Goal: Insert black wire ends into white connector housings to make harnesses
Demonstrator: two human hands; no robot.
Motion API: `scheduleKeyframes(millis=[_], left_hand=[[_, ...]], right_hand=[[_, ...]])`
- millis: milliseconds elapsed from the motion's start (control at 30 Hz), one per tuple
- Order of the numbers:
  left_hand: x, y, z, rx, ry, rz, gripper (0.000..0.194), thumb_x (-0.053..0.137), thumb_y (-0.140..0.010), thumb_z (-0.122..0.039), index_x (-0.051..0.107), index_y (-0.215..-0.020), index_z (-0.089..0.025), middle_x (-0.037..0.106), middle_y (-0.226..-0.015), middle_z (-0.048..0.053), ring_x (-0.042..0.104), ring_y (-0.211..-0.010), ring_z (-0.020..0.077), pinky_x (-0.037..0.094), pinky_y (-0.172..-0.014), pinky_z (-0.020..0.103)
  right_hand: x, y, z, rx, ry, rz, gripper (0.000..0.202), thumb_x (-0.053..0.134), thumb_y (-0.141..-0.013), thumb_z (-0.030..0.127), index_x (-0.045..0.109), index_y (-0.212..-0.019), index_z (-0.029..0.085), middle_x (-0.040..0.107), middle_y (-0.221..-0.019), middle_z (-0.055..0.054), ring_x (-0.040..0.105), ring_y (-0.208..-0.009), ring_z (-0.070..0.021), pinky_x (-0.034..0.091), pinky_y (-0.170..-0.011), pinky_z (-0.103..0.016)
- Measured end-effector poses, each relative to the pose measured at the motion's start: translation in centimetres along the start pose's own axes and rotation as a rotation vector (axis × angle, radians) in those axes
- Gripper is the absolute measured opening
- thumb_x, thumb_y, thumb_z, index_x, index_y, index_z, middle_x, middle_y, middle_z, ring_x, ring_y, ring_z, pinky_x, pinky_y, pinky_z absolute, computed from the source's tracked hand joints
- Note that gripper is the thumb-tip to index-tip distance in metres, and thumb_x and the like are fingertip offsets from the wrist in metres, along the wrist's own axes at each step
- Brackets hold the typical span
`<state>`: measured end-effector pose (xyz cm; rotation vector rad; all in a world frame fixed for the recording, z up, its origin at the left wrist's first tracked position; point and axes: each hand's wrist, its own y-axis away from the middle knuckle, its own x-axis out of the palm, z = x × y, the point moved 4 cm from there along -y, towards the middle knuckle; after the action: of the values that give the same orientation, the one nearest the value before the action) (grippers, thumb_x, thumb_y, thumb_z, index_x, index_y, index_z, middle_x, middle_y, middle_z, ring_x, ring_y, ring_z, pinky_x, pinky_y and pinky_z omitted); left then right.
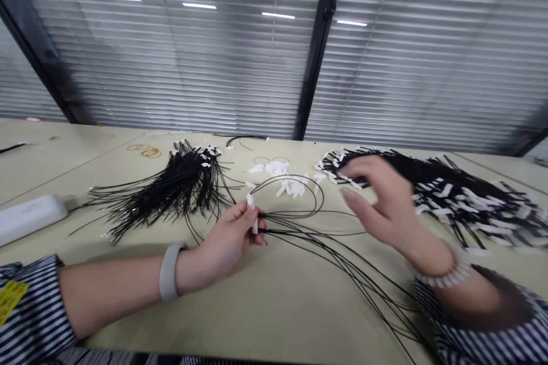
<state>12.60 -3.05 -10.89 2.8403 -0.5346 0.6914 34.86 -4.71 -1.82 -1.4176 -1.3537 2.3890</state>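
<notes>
My left hand (237, 228) is closed around the ends of several thin black cables (317, 234), with white connectors (252, 205) showing between thumb and fingers. From there the cables trail right and down to the table's front edge, and a couple of them loop back above the hand. My right hand (381, 199), slightly blurred, hovers over the table with thumb and fingers apart and nothing visible between them. It is nearest to a heap of black cables with white ends (454, 194). Small white plastic pieces (291, 179) lie in a loose pile between the hands.
A bundle of black cables (171, 188) lies behind my left hand. At the left edge rests a white elongated device (32, 218). Yellowish rubber bands (149, 151) are near the back of the table (274, 308). Window blinds (205, 68) rise behind it.
</notes>
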Motion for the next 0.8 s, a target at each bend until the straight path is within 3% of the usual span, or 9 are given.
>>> scheduleKeyframes(millis=[133, 200, 300, 533, 700, 800], left_hand=[[-0.2, -0.1, -0.1, -0.015, 0.033, -0.061, 0.014, 0.054, -0.081, -0.024, 0.048, -0.072, -0.015, 0.053, -0.061, -0.002, 0.049, -0.050, 0.0072, 0.041, -0.053, 0.022], [-0.2, -0.2, -0.1, -0.013, 0.042, -0.062, 0.013, 0.054, -0.081, -0.023, 0.048, -0.072, -0.015, 0.053, -0.061, -0.002, 0.049, -0.051, 0.0073, 0.041, -0.053, 0.022], [-0.3, -0.3, -0.1, -0.014, 0.052, -0.036, 0.013, 0.053, -0.082, -0.023, 0.049, -0.073, -0.015, 0.053, -0.062, -0.002, 0.049, -0.052, 0.0073, 0.043, -0.055, 0.022], [-0.4, -0.3, 0.0, -0.039, 0.056, -0.040, 0.014, 0.050, -0.084, -0.023, 0.050, -0.073, -0.015, 0.053, -0.061, -0.002, 0.049, -0.051, 0.0072, 0.042, -0.054, 0.022], [-0.3, -0.4, -0.2, -0.049, 0.060, -0.046, 0.013, 0.051, -0.083, -0.022, 0.051, -0.072, -0.014, 0.053, -0.060, -0.002, 0.048, -0.049, 0.0067, 0.042, -0.052, 0.021], [-0.3, -0.4, -0.1, -0.047, 0.039, -0.092, 0.013, 0.050, -0.084, -0.021, 0.051, -0.073, -0.014, 0.053, -0.060, -0.002, 0.047, -0.049, 0.0065, 0.042, -0.052, 0.021]], right_hand=[[4.7, 0.8, -1.4, 0.261, -0.383, 0.745, 0.021, 0.048, -0.083, 0.035, 0.059, -0.084, 0.016, 0.058, -0.076, -0.002, 0.052, -0.067, -0.0114, 0.043, -0.062, -0.025], [5.3, 1.2, -1.8, 0.305, -0.456, 0.867, 0.026, 0.048, -0.083, 0.036, 0.058, -0.072, 0.015, 0.053, -0.063, 0.001, 0.046, -0.057, -0.0087, 0.038, -0.054, -0.022], [4.3, 0.9, -2.2, 0.315, -0.417, 0.779, 0.026, 0.051, -0.082, 0.034, 0.058, -0.065, 0.015, 0.048, -0.057, 0.002, 0.042, -0.054, -0.0074, 0.036, -0.052, -0.021], [1.9, 0.1, 0.2, 0.118, -0.389, 0.682, 0.020, 0.056, -0.079, 0.022, 0.060, -0.062, 0.014, 0.048, -0.061, 0.001, 0.043, -0.053, -0.0053, 0.035, -0.051, -0.020], [2.0, 0.6, -0.6, 0.208, -0.302, 0.694, 0.018, 0.056, -0.079, 0.025, 0.064, -0.067, 0.015, 0.054, -0.062, 0.000, 0.047, -0.054, -0.0068, 0.038, -0.051, -0.021], [1.5, 1.0, -2.0, 0.351, -0.415, 0.657, 0.020, 0.057, -0.079, 0.027, 0.065, -0.096, 0.019, 0.058, -0.064, 0.000, 0.052, -0.053, -0.0079, 0.043, -0.050, -0.021]])
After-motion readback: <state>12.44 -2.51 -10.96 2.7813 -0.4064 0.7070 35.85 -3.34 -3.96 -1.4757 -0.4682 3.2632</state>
